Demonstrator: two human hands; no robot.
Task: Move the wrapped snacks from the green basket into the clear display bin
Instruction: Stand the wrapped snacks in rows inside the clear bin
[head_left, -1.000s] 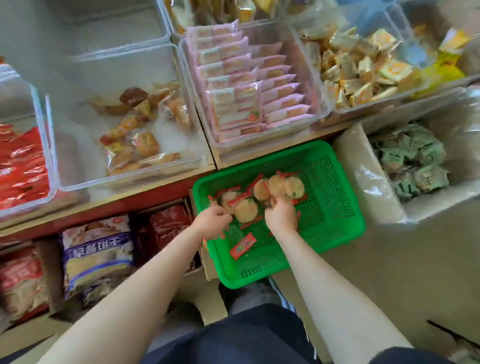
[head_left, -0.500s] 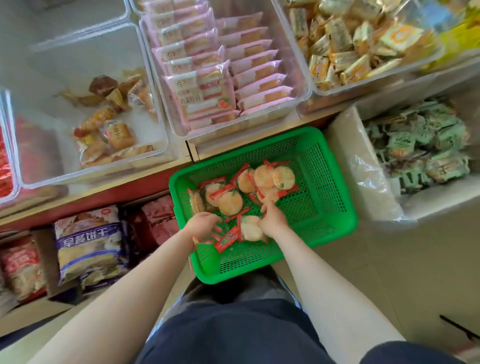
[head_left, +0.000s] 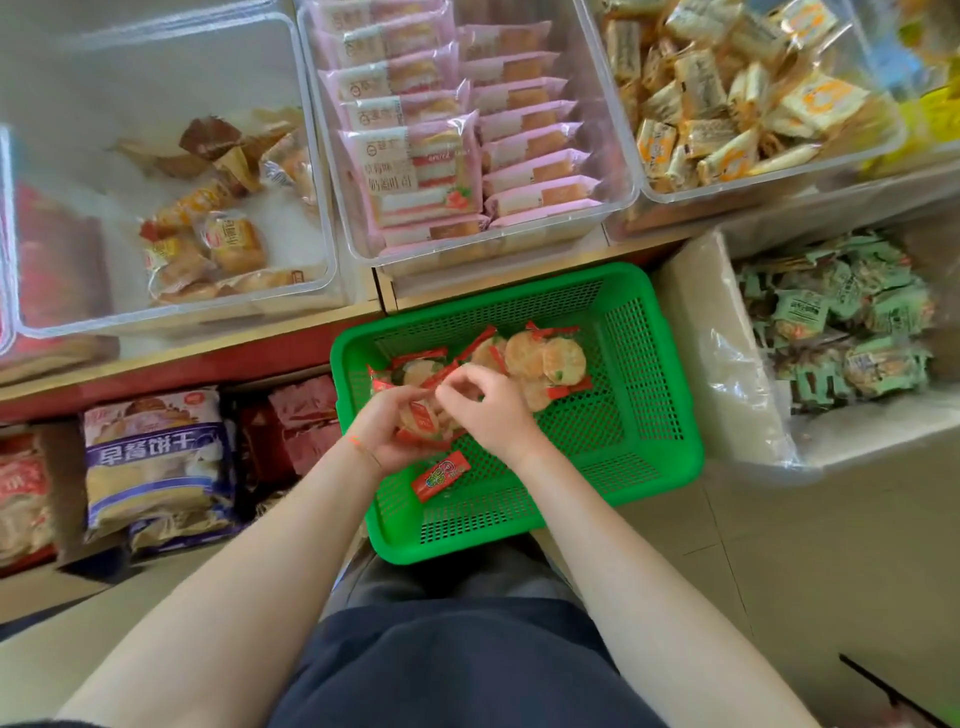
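Head view looks down on a green perforated plastic basket (head_left: 639, 374) resting against the person's dark-clad lap, below the wooden edge of a shelf (head_left: 208, 358) of clear bins. Both bare hands meet over the left half of the basket. The left hand (head_left: 387, 423) is cupped, its grip closed around a small stack of round pale snacks in clear wrappers with red ends (head_left: 418, 415). The right hand (head_left: 491, 408) lies just beside it, its fingertips (head_left: 449, 387) pinched on the top of that same stack, so the two hands touch through the bundle. More of the same wrapped round snacks (head_left: 540, 358) lie loose on the basket floor toward its far side, overlapping each other, and a single red wrapped piece with printed lettering (head_left: 440, 475) lies apart from them nearer the person, below the wrists. Up on the shelf, a clear plastic display bin (head_left: 311, 156) at the left holds a sparse scatter of orange and brown wrapped cakes (head_left: 218, 228). Beside it, a second clear bin (head_left: 621, 135) is packed with rows of pink-wrapped layered cakes (head_left: 415, 171), and a third at the right holds cream and yellow packets (head_left: 727, 98). To the right of the basket stands a bag-lined box of green-wrapped sweets (head_left: 841, 322).
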